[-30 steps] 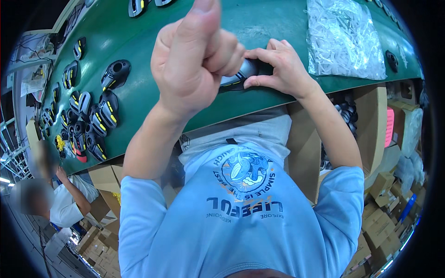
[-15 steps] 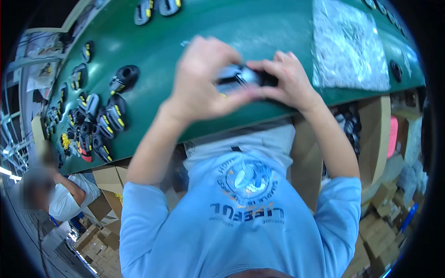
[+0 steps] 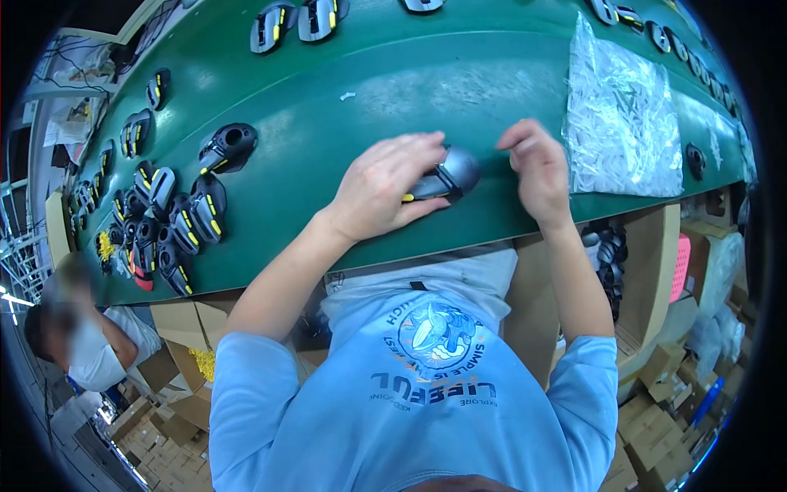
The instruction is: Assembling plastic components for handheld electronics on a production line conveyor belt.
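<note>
A rounded grey-and-black plastic part (image 3: 461, 170) with yellow strips lies under my left hand (image 3: 385, 180) on the green work table. My left fingers and thumb are closed around its near-left end, and its smooth domed end sticks out to the right. To the right of it, apart from the part, my right hand (image 3: 537, 168) hovers over the table with its fingers curled in. Whatever they may hold is hidden. A clear bag of small translucent pieces (image 3: 623, 115) is nearest to that hand, on its right.
Similar parts (image 3: 201, 209) lie piled at the left, with one lone part (image 3: 228, 148) nearer me. More stand along the far belt (image 3: 320, 18). An open carton of black parts (image 3: 648, 287) sits below the table's right edge. Another person (image 3: 90, 336) is at lower left.
My hands have come apart. The right hand has let go of the plastic part and drawn to the right. My left hand has lowered with the part and turned flatter over it.
</note>
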Demonstrator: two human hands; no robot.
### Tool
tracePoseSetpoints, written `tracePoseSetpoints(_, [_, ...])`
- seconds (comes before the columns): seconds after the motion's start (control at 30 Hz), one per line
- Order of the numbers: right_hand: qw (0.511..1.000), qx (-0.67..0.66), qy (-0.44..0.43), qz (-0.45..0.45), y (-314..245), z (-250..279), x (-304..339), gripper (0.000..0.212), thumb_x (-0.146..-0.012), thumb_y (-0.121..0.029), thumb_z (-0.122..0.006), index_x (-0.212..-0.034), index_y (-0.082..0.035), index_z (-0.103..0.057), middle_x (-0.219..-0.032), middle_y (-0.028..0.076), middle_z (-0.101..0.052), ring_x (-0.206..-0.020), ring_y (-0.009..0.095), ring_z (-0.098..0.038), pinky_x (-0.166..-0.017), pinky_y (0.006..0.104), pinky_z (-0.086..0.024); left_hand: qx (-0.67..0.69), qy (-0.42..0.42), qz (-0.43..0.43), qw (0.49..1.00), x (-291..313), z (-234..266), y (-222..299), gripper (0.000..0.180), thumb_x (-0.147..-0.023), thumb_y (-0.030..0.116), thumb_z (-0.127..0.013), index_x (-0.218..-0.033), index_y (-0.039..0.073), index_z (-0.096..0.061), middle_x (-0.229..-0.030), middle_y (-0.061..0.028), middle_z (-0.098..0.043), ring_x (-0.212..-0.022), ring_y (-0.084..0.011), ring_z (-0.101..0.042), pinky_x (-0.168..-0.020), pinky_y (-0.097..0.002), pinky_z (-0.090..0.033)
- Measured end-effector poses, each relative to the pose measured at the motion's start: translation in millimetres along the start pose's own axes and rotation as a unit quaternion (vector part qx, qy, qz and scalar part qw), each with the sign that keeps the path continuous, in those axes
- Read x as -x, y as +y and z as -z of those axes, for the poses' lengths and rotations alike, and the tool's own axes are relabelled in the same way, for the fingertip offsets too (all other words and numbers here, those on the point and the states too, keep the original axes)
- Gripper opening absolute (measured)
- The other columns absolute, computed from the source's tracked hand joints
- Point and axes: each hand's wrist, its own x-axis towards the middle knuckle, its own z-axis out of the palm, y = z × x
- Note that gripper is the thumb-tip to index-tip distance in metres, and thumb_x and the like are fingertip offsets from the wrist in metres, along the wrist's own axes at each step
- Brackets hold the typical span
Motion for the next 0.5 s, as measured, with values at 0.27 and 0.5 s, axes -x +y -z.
tracePoseSetpoints(0.27, [0.892,-0.381,0.04,-0.24,-58,-45,-46,0.063,-0.119,-0.061,-0.034,-0.083,-0.011,-0.044,-0.066,-0.004,-0.029,-0.052,0.008,-0.025,-0.05,0.0291,-0.022,-0.029,-0.001,0.037,0.999,-1,-8,-4,0.079,-0.077,0.038,-0.098,-0.139,0.004,-0.063,-0.143,-0.0138,-0.07,-0.137,-0.0395,-0.063,-0.115,-0.0499,-0.05])
tracePoseSetpoints(0.5, [0.937,0.304,0.126,0.121,-30,-49,-36,0.045,-0.12,-0.043,-0.048,-0.096,-0.008,-0.061,-0.072,0.004,-0.055,-0.057,0.018,-0.047,-0.055,0.0306,-0.039,-0.015,0.025,0.014,0.999,-4,-12,-6,0.073,-0.079,0.038,-0.096,-0.136,0.005,-0.065,-0.137,-0.014,-0.071,-0.135,-0.0401,-0.063,-0.114,-0.0507,-0.051])
